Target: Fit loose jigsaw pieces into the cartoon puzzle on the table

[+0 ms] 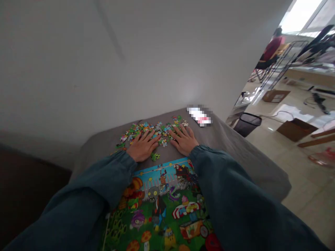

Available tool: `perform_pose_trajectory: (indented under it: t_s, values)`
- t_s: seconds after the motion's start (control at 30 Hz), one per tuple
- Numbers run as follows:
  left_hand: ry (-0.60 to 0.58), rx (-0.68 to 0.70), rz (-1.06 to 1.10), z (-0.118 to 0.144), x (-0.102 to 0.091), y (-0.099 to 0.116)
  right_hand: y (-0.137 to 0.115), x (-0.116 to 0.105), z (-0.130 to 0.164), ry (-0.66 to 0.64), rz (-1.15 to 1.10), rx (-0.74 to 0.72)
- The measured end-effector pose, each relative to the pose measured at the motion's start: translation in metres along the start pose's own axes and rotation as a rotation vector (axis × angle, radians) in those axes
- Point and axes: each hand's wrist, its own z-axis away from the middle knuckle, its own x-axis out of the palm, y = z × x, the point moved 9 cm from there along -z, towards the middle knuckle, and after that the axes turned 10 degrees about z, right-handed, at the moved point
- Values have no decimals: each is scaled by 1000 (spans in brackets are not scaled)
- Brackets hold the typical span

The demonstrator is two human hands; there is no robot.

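Observation:
My left hand (142,145) lies flat, fingers spread, on a scatter of small colourful jigsaw pieces (146,128) on a grey-covered table (235,153). To its right, my right hand (184,140) rests the same way on the pile's right part. Neither hand holds anything. One green piece (155,156) lies alone between the hands, close to my left wrist. A bright cartoon picture board (162,205) with zombies and plants lies near me, partly hidden under both dark teal sleeves.
A blurred white and pink flat object (199,116) lies at the table's far right corner. A white wall stands behind the table. A black mesh bin (247,123) stands on the floor to the right, with cardboard boxes and a seated person (272,48) farther off.

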Motion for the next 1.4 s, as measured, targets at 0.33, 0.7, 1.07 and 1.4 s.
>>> perform_pose_trajectory:
  t_s: [0.33,0.7,1.07,1.4]
  values:
    - [-31,107,106,53,-23,16,27,8,-12,-17,-53,123]
    - [-154,161,132,81,6,54,11,12,-17,79,-208,-87]
    - [-175,147,154,143,-15,56,30,13,-24,65,-146,140]
    - [-124,1,207,137,-13,40,15,5,-8,43,-251,-24]
